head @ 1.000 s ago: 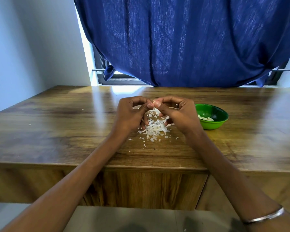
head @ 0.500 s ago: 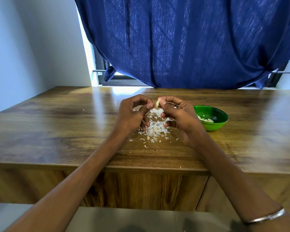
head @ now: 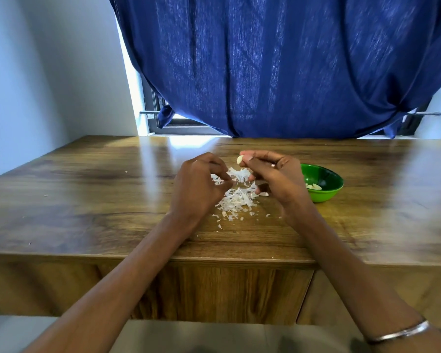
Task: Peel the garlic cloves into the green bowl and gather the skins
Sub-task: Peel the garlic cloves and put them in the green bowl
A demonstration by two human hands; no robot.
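Forearms reach up from the near edge, and I see a metal bangle (head: 397,333) on my right wrist. Past the tabletop (head: 87,200) edge lies the heap of garlic skins (head: 236,201), loose flakes scattered just in front of it. My left hand (head: 199,187) hovers over the heap's left side, fingers curled inward; whether they pinch any skin I cannot tell. My right hand (head: 275,174) sits just right of the heap, thumb and forefinger pinching a pale garlic clove (head: 239,159) held above the skins, with a shred of skin hanging below it. Further right, the green bowl (head: 326,194) stands on the wood with peeled cloves inside. Beyond, a blue curtain (head: 278,67) covers the window.
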